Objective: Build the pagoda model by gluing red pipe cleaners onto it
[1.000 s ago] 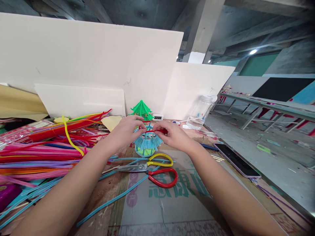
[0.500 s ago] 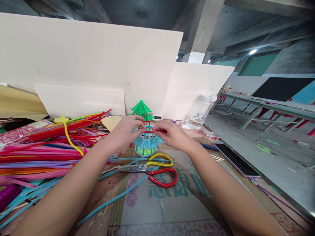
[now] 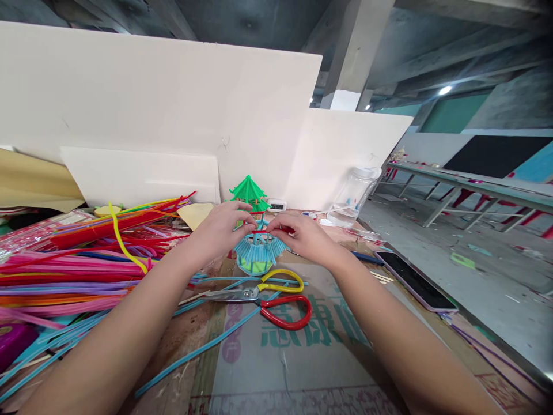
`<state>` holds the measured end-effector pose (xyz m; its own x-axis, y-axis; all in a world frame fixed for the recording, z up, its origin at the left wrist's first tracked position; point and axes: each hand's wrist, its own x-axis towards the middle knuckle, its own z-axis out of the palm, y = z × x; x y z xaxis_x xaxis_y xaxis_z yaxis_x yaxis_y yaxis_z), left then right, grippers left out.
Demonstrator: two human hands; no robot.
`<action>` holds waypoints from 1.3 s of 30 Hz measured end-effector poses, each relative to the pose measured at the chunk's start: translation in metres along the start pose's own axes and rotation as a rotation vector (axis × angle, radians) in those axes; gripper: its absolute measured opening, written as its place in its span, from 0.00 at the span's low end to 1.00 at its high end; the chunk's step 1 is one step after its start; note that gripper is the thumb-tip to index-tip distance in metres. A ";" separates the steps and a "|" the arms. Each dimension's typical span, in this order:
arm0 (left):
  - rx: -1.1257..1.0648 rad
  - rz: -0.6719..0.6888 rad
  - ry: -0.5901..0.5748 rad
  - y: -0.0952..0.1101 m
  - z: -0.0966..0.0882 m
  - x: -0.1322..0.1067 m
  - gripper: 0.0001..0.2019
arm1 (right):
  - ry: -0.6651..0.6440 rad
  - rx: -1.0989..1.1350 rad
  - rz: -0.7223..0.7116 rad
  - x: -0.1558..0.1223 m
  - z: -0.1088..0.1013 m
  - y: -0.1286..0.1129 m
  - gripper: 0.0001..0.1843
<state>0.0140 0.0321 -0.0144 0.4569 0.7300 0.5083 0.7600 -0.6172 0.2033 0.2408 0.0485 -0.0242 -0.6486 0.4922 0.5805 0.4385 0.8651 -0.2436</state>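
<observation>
A small blue pipe-cleaner model [image 3: 259, 253] with a green base stands on the table in the middle. Both hands work at its top, pinching a short red pipe cleaner [image 3: 260, 231] between them. My left hand [image 3: 222, 229] has its fingers closed on the red piece's left end. My right hand [image 3: 298, 233] pinches the right end. A finished green pipe-cleaner pavilion [image 3: 248, 193] stands just behind.
A big heap of coloured pipe cleaners [image 3: 82, 259] fills the left side. Scissors [image 3: 263, 294] with yellow and red handles lie in front of the model. A phone [image 3: 415, 281] lies at the right edge, a clear jar [image 3: 354, 193] behind. White boards [image 3: 173, 115] wall the back.
My right hand has slid a little left along the red pipe cleaner, so less of its red end shows. The left hand has barely moved.
</observation>
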 end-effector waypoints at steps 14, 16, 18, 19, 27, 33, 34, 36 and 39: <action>0.006 0.011 -0.023 0.000 -0.003 -0.001 0.10 | 0.003 -0.009 -0.049 0.002 -0.001 -0.003 0.09; 0.011 0.018 -0.022 -0.001 -0.002 -0.001 0.10 | 0.005 -0.017 -0.068 0.002 -0.001 -0.003 0.09; 0.014 0.022 -0.021 -0.001 -0.003 -0.001 0.10 | 0.011 -0.023 -0.084 0.002 -0.001 -0.003 0.09; 0.015 0.022 -0.023 0.000 -0.003 -0.001 0.10 | 0.013 -0.025 -0.089 0.002 -0.001 -0.003 0.09; 0.026 0.012 -0.018 0.000 -0.001 0.000 0.14 | 0.015 -0.036 -0.086 0.003 0.001 -0.003 0.09; 0.029 0.024 -0.012 -0.001 0.003 0.000 0.15 | 0.014 0.000 -0.009 0.000 0.000 0.000 0.09; 0.025 0.025 -0.010 0.000 0.003 0.000 0.15 | 0.017 0.009 0.003 0.000 -0.001 0.000 0.09; 0.018 0.029 -0.007 0.000 0.003 0.000 0.14 | 0.022 0.020 0.013 -0.001 -0.001 0.001 0.09; 0.022 0.030 -0.007 0.000 0.002 0.000 0.14 | 0.013 0.013 0.018 -0.001 -0.003 0.000 0.08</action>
<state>0.0152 0.0327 -0.0159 0.4828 0.7134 0.5080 0.7559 -0.6323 0.1696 0.2433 0.0478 -0.0227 -0.6322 0.5068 0.5860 0.4420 0.8572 -0.2645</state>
